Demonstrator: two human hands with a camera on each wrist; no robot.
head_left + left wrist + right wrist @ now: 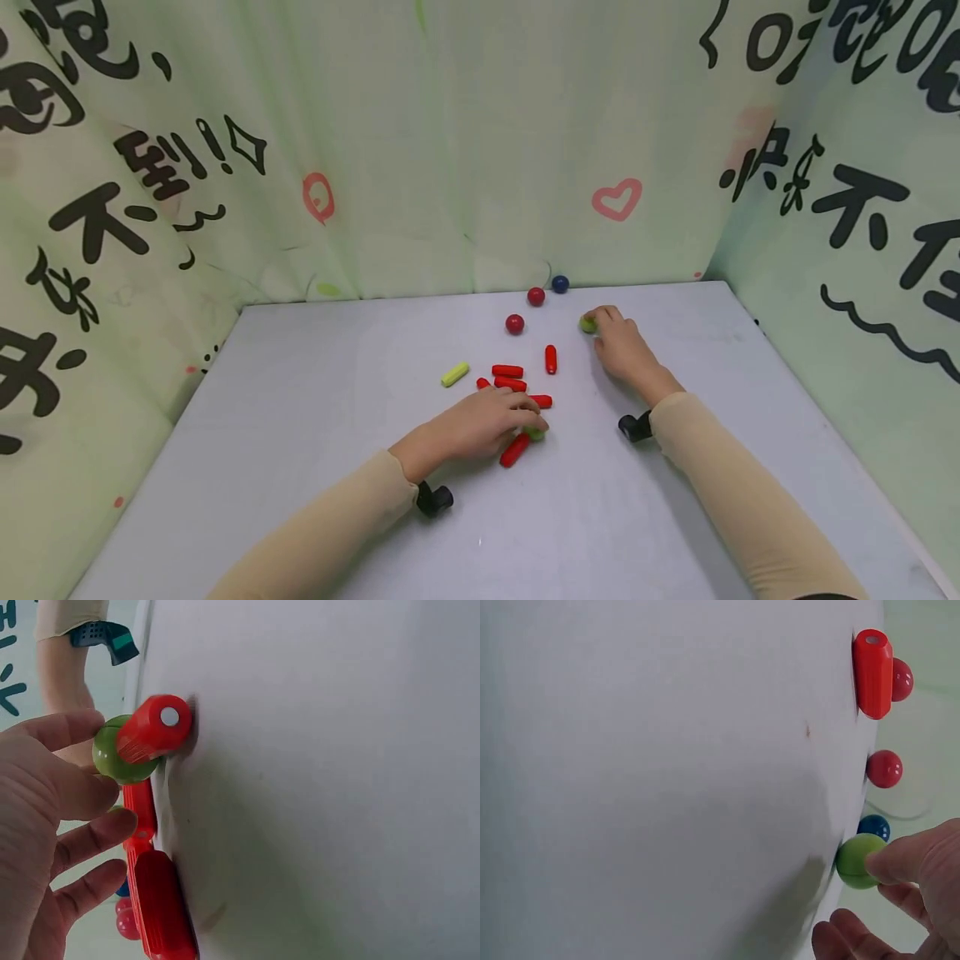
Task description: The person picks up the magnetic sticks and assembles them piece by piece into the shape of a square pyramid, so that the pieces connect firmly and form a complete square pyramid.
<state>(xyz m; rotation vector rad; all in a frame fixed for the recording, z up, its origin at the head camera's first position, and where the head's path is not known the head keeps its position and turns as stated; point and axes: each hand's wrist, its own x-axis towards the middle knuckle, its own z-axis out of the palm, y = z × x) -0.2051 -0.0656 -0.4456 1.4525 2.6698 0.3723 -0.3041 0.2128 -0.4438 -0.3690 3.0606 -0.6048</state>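
Observation:
My left hand [483, 423] pinches a green ball [111, 759] between thumb and index finger, low over the table. Against that ball sits the end of a red rod [154, 729] with a silvery round tip; the rod [514, 451] slants toward the front. Farther back on the right, my right hand [624, 350] holds another green ball [855, 859] with thumb and fingertips at the tabletop. Several more red rods [510, 384] lie just beyond the left hand, partly covered by its fingers. One red rod [551, 359] lies apart, between the hands.
A yellow-green rod [455, 374] lies left of the red ones. Two red balls, one nearer [514, 324] and one farther [536, 297], and a blue ball [560, 284] sit toward the back edge. Printed curtains [465, 167] enclose the white table [300, 400].

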